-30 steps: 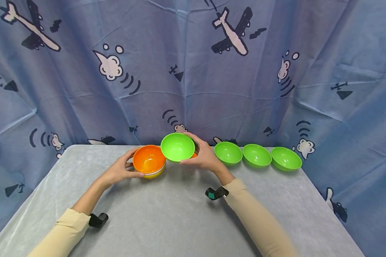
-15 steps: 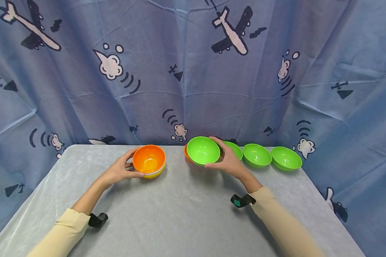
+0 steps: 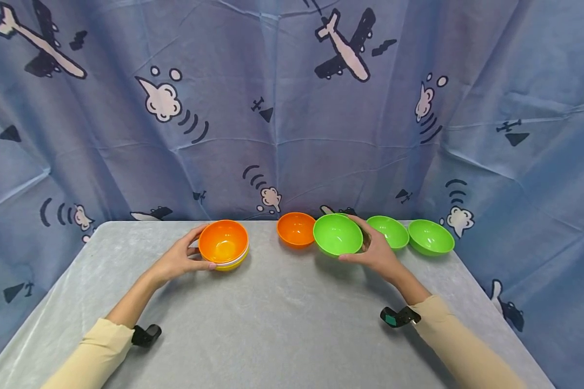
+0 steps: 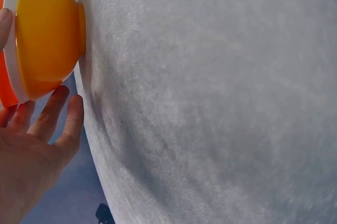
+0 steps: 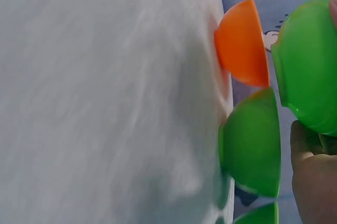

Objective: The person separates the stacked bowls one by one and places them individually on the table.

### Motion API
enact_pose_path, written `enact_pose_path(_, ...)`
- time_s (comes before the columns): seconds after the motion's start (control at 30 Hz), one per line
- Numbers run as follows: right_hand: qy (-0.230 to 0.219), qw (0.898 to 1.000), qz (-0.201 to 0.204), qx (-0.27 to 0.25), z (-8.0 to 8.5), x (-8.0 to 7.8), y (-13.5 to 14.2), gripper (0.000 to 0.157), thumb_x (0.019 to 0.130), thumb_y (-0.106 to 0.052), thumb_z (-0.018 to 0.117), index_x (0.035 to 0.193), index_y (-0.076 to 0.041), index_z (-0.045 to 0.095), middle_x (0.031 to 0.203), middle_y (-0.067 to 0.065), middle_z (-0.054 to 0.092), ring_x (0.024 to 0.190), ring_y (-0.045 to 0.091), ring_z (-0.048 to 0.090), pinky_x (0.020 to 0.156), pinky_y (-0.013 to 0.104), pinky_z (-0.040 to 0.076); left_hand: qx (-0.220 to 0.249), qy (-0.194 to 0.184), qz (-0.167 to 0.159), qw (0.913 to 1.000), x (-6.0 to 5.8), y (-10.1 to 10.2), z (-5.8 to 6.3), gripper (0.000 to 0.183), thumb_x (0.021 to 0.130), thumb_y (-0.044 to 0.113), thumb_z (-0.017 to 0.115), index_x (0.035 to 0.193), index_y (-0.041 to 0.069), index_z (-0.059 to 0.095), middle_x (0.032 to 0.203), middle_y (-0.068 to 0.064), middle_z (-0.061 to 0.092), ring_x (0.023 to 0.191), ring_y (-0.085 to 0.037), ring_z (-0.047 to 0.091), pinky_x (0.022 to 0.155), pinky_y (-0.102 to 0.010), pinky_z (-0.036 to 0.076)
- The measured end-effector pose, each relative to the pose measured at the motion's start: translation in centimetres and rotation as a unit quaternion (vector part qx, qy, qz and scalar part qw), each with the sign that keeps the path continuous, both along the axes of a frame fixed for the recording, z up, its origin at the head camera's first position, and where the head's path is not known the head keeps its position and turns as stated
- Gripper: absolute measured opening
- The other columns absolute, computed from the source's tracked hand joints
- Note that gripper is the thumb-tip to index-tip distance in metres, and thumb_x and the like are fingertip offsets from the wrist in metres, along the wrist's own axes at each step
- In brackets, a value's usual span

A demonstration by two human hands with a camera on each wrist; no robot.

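In the head view my left hand point(image 3: 180, 258) holds a stack of bowls at its left side, thumb in front and fingers behind. An orange bowl point(image 3: 224, 240) is on top; below it the left wrist view shows a white bowl point(image 4: 11, 58) and a yellow bowl point(image 4: 50, 29) at the bottom. My right hand point(image 3: 377, 254) grips a green bowl point(image 3: 338, 235) by its right side, raised off the table. In the right wrist view a second green bowl point(image 5: 253, 145) stands on the table below it; the held bowl hides that one in the head view.
An orange bowl point(image 3: 296, 229) stands along the table's back edge, left of the held green bowl. Further right are two more green bowls, one point(image 3: 389, 231) partly behind my right hand and one point(image 3: 431, 237) at the end. A patterned blue curtain point(image 3: 224, 108) hangs behind the table point(image 3: 272, 324).
My right hand has carried the green bowl rightward from beside the stack, past the orange bowl now uncovered, to the green row. My left hand has stayed at the stack.
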State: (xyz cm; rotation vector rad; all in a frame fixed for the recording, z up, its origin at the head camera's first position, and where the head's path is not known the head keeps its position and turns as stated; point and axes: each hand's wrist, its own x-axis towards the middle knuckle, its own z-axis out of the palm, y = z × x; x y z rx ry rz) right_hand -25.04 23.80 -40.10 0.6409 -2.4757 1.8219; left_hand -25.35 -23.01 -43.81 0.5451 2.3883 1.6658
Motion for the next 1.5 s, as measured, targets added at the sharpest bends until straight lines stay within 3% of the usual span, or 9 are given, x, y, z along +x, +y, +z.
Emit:
enact_pose_path(0.17,0.000,1.000,-0.020,0.011,-1.2,0.2,2.2,0.097,0.065,-0.007,0.086,0.146,-0.011,0.032,0.147,0.007,0.028,0.134,0.023,0.025,0.098,0.027,0.036,-0.001,-0.002,0.002,1.0000,0.2,0.0,-0.1,0.097,0.072,0.018,0.083,0.148,0.018,0.023,0.149,-0.010,0.022,0.120,-0.039,0.044,0.092,-0.048,0.043)
enact_pose_path(0.37,0.001,0.998,-0.041,0.037,-0.6,1.7,4.4,0.095,0.066,-0.006,0.086,0.145,-0.008,0.032,0.146,0.008,0.029,0.134,0.025,0.024,0.098,0.017,0.033,-0.003,-0.002,0.005,1.0000,0.2,-0.1,-0.2,0.096,0.072,0.017,0.083,0.148,0.018,0.024,0.149,-0.010,0.022,0.120,-0.039,0.044,0.092,-0.048,0.043)
enact_pose_path(0.53,0.007,0.996,-0.064,0.061,-2.1,2.0,7.8,0.096,0.068,-0.005,0.084,0.147,-0.009,0.029,0.146,0.007,0.028,0.133,0.028,0.025,0.093,0.010,0.033,-0.001,0.000,0.001,1.0000,0.1,-0.1,-0.2,0.096,0.073,0.018,0.083,0.148,0.018,0.024,0.150,-0.010,0.022,0.120,-0.039,0.045,0.092,-0.049,0.042)
enact_pose_path(0.7,0.002,0.992,-0.083,0.098,-2.0,3.3,10.6,0.094,0.070,-0.006,0.083,0.147,-0.015,0.030,0.147,0.007,0.026,0.133,0.026,0.025,0.089,0.009,0.035,-0.002,0.001,0.003,1.0000,0.1,-0.1,-0.3,0.096,0.072,0.018,0.083,0.148,0.018,0.024,0.149,-0.009,0.023,0.120,-0.039,0.045,0.092,-0.049,0.043)
enact_pose_path(0.87,-0.006,0.988,-0.082,0.129,-2.1,4.5,13.8,0.092,0.073,-0.004,0.080,0.148,-0.016,0.028,0.144,0.008,0.028,0.126,0.008,0.033,0.083,0.013,0.042,-0.002,0.006,0.005,1.0000,0.0,-0.1,-0.3,0.094,0.072,0.019,0.083,0.147,0.019,0.025,0.148,-0.009,0.024,0.119,-0.039,0.045,0.092,-0.050,0.042)
enact_pose_path(1.03,-0.022,0.985,-0.093,0.142,-2.4,5.7,16.8,0.090,0.077,-0.004,0.077,0.149,-0.018,0.025,0.144,0.008,0.026,0.120,-0.004,0.031,0.079,0.014,0.045,-0.004,0.010,0.001,0.9999,0.0,-0.2,-0.2,0.094,0.072,0.019,0.083,0.147,0.017,0.025,0.148,-0.010,0.024,0.119,-0.040,0.045,0.093,-0.051,0.041)
enact_pose_path(1.23,-0.048,0.981,-0.104,0.155,-3.2,6.5,19.6,0.086,0.084,-0.010,0.071,0.151,-0.017,0.018,0.149,0.012,0.019,0.123,-0.003,0.026,0.081,0.009,0.040,-0.003,0.005,0.003,1.0000,0.1,-0.2,-0.1,0.095,0.072,0.019,0.083,0.147,0.017,0.025,0.149,-0.010,0.023,0.118,-0.040,0.046,0.093,-0.052,0.041)
enact_pose_path(1.5,-0.075,0.975,-0.121,0.171,-4.0,7.2,21.5,0.085,0.086,-0.015,0.070,0.151,-0.024,0.015,0.149,0.008,0.018,0.121,-0.001,0.026,0.078,0.011,0.041,-0.008,-0.009,0.014,0.9998,0.0,-0.1,0.0,0.096,0.071,0.022,0.083,0.147,0.021,0.025,0.148,-0.006,0.024,0.120,-0.039,0.045,0.093,-0.052,0.041)
